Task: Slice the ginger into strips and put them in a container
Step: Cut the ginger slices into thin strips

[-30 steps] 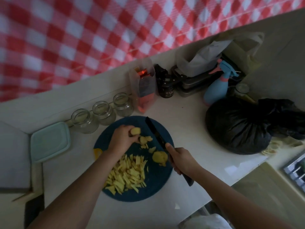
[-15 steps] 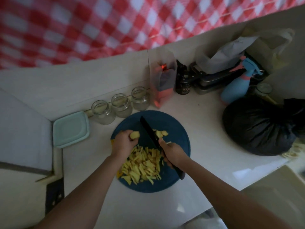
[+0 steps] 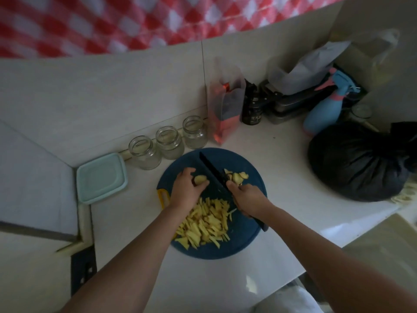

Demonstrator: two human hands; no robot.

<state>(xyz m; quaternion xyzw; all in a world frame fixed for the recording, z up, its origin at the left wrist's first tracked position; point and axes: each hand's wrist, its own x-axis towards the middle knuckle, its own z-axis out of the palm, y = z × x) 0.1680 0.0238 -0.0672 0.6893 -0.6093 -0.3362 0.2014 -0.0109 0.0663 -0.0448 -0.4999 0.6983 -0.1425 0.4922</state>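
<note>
**Ginger on the board.** One knobbly, pale yellow ginger piece (image 3: 201, 179) is sitting on the far half of the board, just left of the blade. The left hand (image 3: 188, 192) is curling its fingertips over the piece and pinning it down. The right hand (image 3: 249, 198) is wrapping all its fingers tightly round the handle of one black knife (image 3: 212, 169). The knife's straight, matte blade is lying diagonally with its tip pointing far-left. A few irregular ginger offcuts (image 3: 237, 177) are lying just right of the blade.

One loose heap of thin, stick-shaped ginger strips (image 3: 205, 222), too many to count, is lying on the near-left part of the board between the two wrists. Everything is resting on one round, dark blue cutting board (image 3: 243, 236), which is sitting on a smooth white counter (image 3: 282, 177).

Left of the board, one shallow, rounded-square lidded container (image 3: 101, 177) in pale green is standing closed. Three clear, cylindrical glass jars (image 3: 169, 142) are standing open-mouthed in a row along the far wall. Far right, one blue spray bottle (image 3: 325, 111) and one creased, gathered black plastic bag (image 3: 356, 163) are standing near each other.
</note>
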